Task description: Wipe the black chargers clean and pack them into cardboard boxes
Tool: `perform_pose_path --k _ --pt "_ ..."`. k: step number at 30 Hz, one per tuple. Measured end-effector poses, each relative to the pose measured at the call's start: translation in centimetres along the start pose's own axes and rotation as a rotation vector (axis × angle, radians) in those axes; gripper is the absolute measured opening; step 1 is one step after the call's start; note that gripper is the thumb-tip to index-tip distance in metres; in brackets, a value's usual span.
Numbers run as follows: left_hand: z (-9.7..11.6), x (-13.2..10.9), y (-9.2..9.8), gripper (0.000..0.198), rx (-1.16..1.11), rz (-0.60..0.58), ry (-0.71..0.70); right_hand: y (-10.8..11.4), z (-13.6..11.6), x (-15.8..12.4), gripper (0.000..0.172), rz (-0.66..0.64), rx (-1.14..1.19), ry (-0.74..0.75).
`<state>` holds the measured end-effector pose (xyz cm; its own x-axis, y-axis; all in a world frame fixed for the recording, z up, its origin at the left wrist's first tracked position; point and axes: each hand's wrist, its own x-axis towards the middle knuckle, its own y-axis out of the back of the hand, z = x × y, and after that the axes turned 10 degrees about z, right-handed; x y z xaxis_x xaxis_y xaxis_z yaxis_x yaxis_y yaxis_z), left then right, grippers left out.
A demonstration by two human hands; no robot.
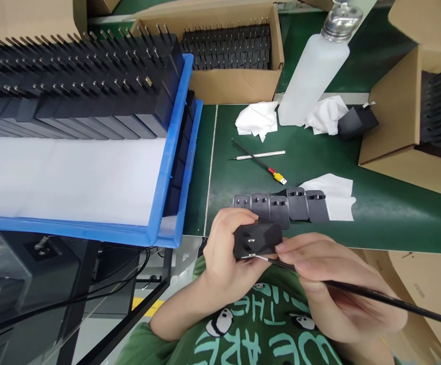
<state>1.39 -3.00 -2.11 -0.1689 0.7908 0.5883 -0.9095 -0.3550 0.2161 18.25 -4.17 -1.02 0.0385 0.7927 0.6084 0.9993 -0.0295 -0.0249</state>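
Note:
My left hand (224,253) is closed around a black power adapter (257,238), its two metal prongs facing up toward me. Pinched like a pen in my right hand (342,284) is a thin black rod-shaped tool (361,291) with a pale, narrow tip. That tip lies at the adapter's lower prong; whether it touches I cannot tell. The tool's far end runs out of the frame at the right. Just beyond my hands, several black adapters (297,204) stand in an uneven row on the green table (220,177).
At left, a blue tray (155,213) holds rows of adapters, prongs up. Cardboard boxes of adapters stand at the back (239,83) and right (391,121). A white bottle (311,76), crumpled tissues (256,119), a lone adapter (357,123), a white pen-like tool (262,155) and a yellow-ended USB cable (277,176) lie between.

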Motion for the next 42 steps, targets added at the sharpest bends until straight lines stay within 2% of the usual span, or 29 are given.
perform_pose_path --k 15,19,35,40,42 --pt "0.0 -0.2 -0.2 0.047 -0.012 -0.005 0.019 -0.1 0.2 0.0 0.05 0.025 0.002 0.047" --pt "0.0 -0.2 -0.2 0.048 -0.008 -0.001 0.027 -0.1 0.3 0.0 0.05 -0.023 0.038 0.028" --pt "0.1 -0.2 -0.1 0.044 0.022 -0.003 0.025 -0.1 0.1 0.0 0.051 -0.002 0.039 0.031" --pt "0.3 -0.2 -0.3 0.046 0.031 0.031 0.013 0.2 -0.6 0.3 0.045 -0.02 -0.036 0.048" --pt "0.6 0.0 -0.5 0.046 0.072 0.063 -0.008 0.5 -1.3 0.2 0.043 -0.075 -0.108 0.02"
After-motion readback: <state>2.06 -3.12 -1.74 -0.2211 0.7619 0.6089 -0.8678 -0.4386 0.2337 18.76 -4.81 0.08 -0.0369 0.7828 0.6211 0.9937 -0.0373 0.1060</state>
